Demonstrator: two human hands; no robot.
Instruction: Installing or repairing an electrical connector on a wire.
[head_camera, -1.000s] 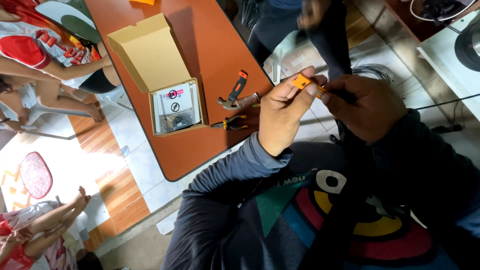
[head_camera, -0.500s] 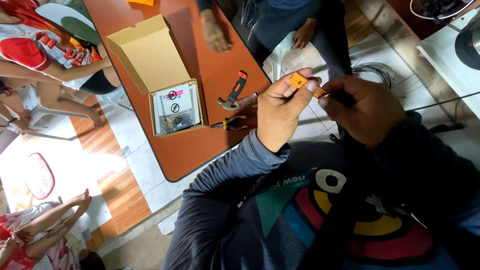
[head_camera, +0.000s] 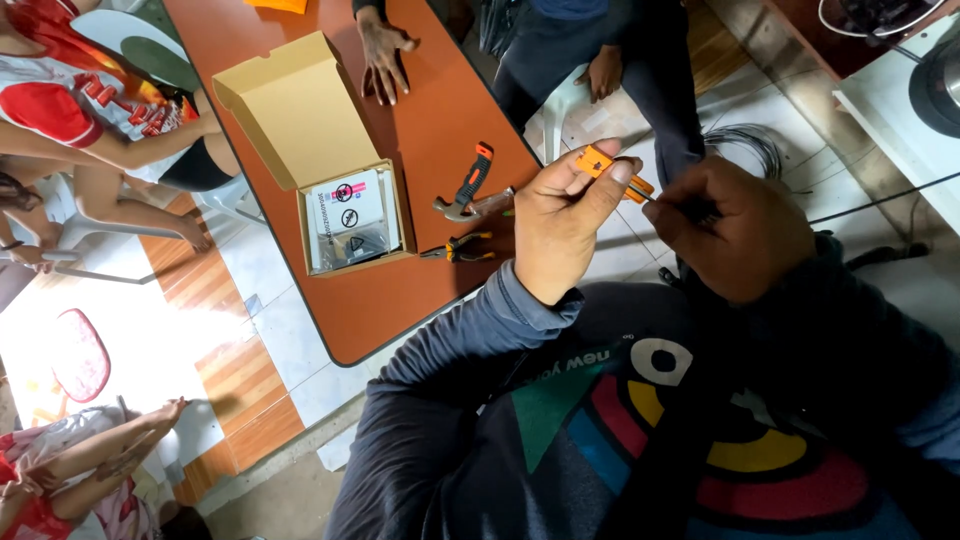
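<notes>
My left hand (head_camera: 565, 215) pinches a small orange plastic part (head_camera: 603, 166) between thumb and fingertips, held up over the near edge of the orange table (head_camera: 400, 290). Just to its right, my right hand (head_camera: 735, 230) is closed around a thin dark tool (head_camera: 668, 203) whose metal tip touches the orange part. Both hands are close together in front of my chest. The tool's handle is mostly hidden inside my fist.
An open cardboard box (head_camera: 330, 170) with a leaflet and a bagged item lies on the table. A hammer (head_camera: 468, 187) and small pliers (head_camera: 458, 248) lie beside it. Another person's hand (head_camera: 383, 52) rests on the far table. A wire coil (head_camera: 750, 145) lies on the floor.
Another person's hand has come down flat onto the far part of the table. My two hands have stayed almost still on the orange part and tool.
</notes>
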